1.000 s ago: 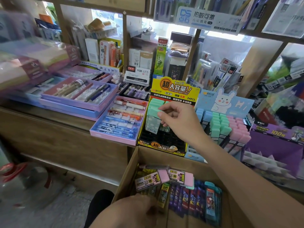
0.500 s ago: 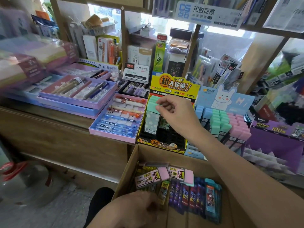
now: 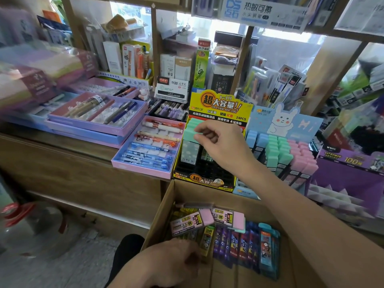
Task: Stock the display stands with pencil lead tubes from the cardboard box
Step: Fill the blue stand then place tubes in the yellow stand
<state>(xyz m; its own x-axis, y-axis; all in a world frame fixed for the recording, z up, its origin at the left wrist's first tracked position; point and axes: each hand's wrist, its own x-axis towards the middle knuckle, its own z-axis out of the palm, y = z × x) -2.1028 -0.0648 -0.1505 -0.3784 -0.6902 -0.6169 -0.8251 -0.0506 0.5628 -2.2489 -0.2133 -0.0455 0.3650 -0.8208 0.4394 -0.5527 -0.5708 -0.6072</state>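
The left hand point(image 3: 164, 262) dips into the cardboard box point(image 3: 207, 192). Its fingertips are blurred and hidden among flat plastic lead tubes point(image 3: 245, 244), so its grip is unclear. The right hand point(image 3: 220, 142) pinches a green-capped tube point(image 3: 190, 142) standing upright in the yellow stand point(image 3: 220, 109), at its back left corner.

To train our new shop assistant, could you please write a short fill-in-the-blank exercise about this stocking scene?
1. The right hand pinches a ____-capped lead tube at the yellow display stand.
2. The left hand is down in the ____ box.
3. Two tubes lying on top in that box have ____ caps.
4. The neighbouring blue stand's header shows a white ____.
Missing words: green; cardboard; pink; rabbit.
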